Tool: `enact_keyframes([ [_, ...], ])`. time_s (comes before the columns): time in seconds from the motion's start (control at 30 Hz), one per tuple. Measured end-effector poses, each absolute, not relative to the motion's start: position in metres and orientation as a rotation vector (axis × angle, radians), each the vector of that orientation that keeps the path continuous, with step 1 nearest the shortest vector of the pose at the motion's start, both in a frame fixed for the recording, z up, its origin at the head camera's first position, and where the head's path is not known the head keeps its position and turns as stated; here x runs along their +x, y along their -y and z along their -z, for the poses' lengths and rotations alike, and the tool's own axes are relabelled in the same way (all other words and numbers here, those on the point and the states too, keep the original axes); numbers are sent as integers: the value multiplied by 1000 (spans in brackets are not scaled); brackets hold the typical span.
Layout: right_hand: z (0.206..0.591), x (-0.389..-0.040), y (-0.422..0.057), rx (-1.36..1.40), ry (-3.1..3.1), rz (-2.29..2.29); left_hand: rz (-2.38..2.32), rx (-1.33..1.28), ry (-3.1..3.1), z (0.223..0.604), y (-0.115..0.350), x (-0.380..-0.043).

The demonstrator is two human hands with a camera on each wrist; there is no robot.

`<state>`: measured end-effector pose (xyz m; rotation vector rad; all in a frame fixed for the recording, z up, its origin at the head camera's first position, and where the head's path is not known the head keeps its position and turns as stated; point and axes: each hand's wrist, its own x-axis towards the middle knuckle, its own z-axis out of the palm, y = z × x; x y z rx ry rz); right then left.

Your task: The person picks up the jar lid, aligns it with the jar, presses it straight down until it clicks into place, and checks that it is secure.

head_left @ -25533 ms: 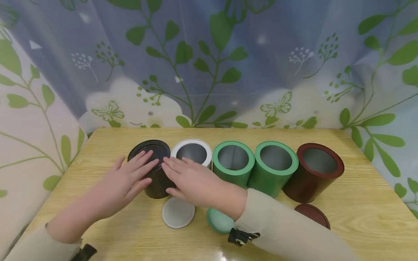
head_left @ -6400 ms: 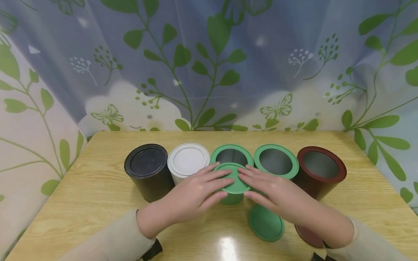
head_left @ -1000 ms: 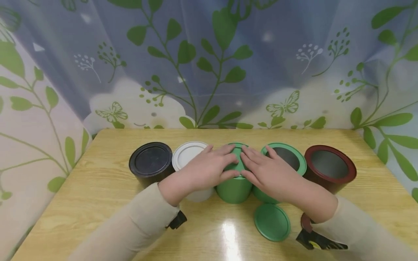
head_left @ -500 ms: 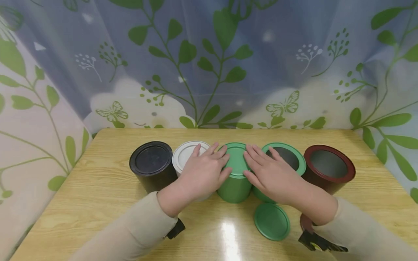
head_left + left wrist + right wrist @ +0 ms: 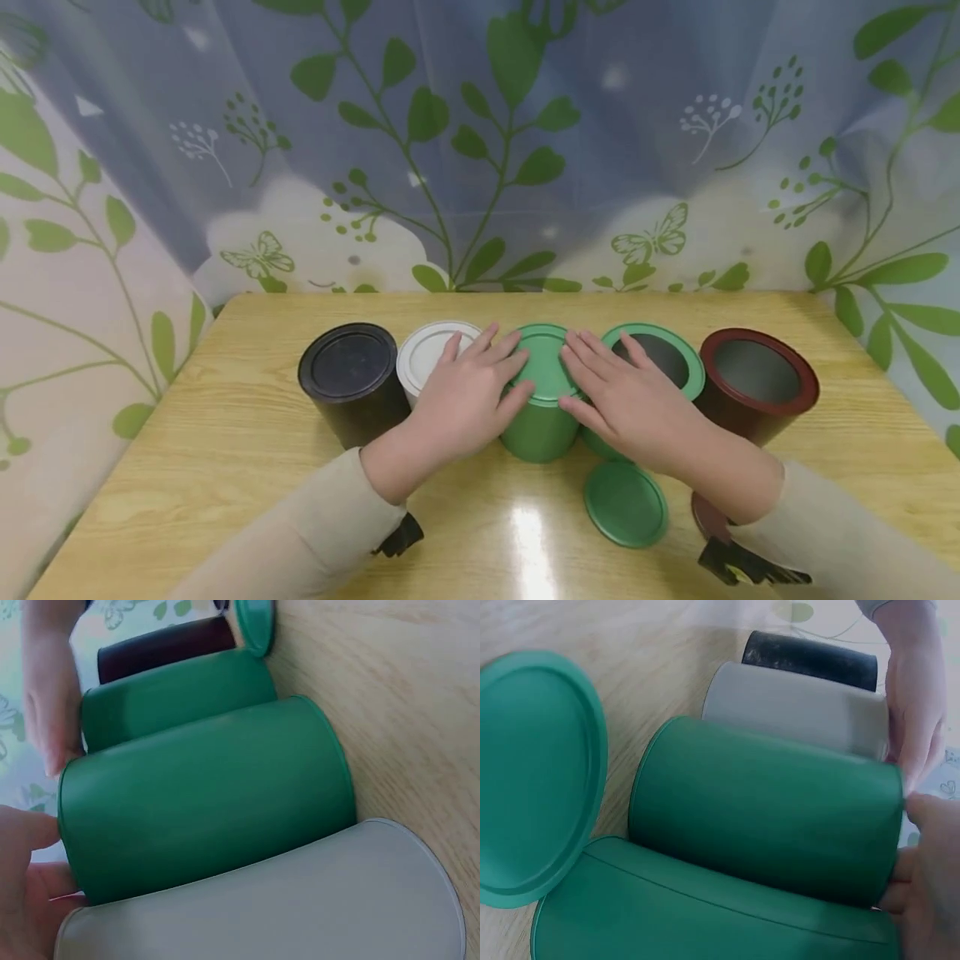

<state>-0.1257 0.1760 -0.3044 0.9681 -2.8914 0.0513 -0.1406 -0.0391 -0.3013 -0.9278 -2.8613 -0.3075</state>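
Both hands rest with fingers extended on the edges of a green lid (image 5: 546, 367), which sits on the middle green can (image 5: 540, 435). My left hand (image 5: 463, 400) touches the lid's left edge and partly covers the white can's lid (image 5: 423, 357). At the opposite edge lies my right hand (image 5: 641, 408), its wrist side over the second green can (image 5: 693, 379), whose top shows a dark opening. In the left wrist view the lidded green can (image 5: 210, 795) stands between the white can (image 5: 285, 907) and the other green can (image 5: 180, 697).
A lidded black can (image 5: 348, 367) stands leftmost in the row, and an open-topped dark red can (image 5: 757, 371) rightmost. A loose green lid (image 5: 626, 504) lies in front. The dark red lid (image 5: 708, 517) is partly under the right sleeve. A patterned curtain (image 5: 480, 150) hangs behind the table (image 5: 247, 400).
Since the oldest frame, the white can and the middle green can have gained lids. Over the last second my hands have moved apart from the lid's middle to its edges.
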Motion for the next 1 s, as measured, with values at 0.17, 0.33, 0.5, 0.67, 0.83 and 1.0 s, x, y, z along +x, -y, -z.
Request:
enact_keyframes([
  [0.17, 303, -117, -181, 1055, 2827, -71, 308, -995, 2769, 303, 41, -137],
  [0.33, 302, -105, -190, 1106, 2758, -138, 328, -1135, 2630, 305, 44, -127],
  [0.5, 308, -94, -201, 1180, 2535, -239, 337, -1315, 2457, 310, 44, -112],
  [0.67, 322, -80, -212, 1225, 2355, -333, 420, -1521, 2317, 321, 40, -99],
  [0.83, 340, -68, -224, 1298, 2299, -347, 341, -1607, 2329, 335, 35, -90],
  [1.0, 364, -63, -237, 1324, 2296, -365, 283, -1640, 2381, 348, 26, -87],
])
